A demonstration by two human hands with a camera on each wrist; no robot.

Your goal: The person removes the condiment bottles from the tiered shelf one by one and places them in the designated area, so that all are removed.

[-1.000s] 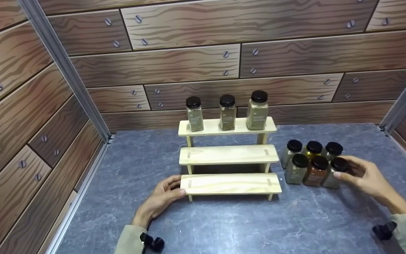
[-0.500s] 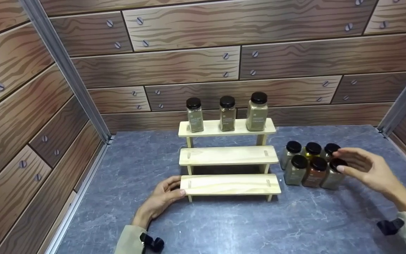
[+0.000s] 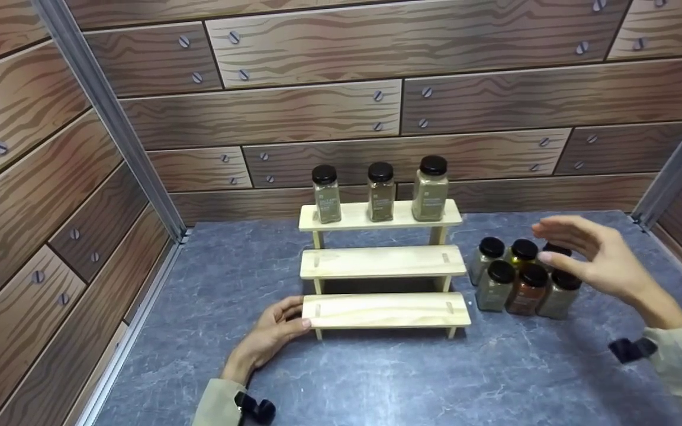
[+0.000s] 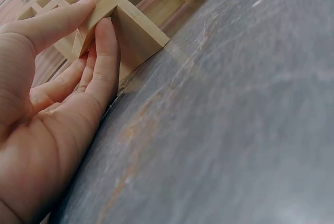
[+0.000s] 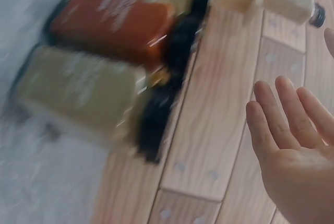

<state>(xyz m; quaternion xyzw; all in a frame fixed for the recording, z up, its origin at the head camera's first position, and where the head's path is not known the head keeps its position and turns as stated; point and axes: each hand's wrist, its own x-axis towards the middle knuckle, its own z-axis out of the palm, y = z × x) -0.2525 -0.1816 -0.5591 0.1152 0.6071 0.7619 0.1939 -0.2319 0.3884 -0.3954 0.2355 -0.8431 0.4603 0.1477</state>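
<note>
A three-tier wooden spice rack [image 3: 385, 309] stands mid-table in the head view. My left hand [image 3: 273, 331] grips the left end of its lowest shelf; in the left wrist view the thumb lies over the shelf end and the fingers [image 4: 107, 46] reach beneath. My right hand [image 3: 604, 260] hovers above the right side of a cluster of spice jars, fingers extended, holding nothing. The cluster includes a red-brown jar [image 3: 524, 296], a greenish jar [image 3: 559, 300] and a yellow one [image 3: 521, 255]. The hand partly hides the back right jar [image 3: 556, 249].
Three black-capped spice jars stand on the top shelf: left [image 3: 327, 198], middle [image 3: 381, 198] and right [image 3: 430, 195]. The cluster sits close to the rack's right side on the grey marbled table [image 3: 341, 378]. A wood-patterned wall [image 3: 317, 118] rises behind.
My right hand has left the front right jar, lifted and moved back over the cluster, its fingers straightening. My left hand stays on the lowest shelf. The jars keep their places.
</note>
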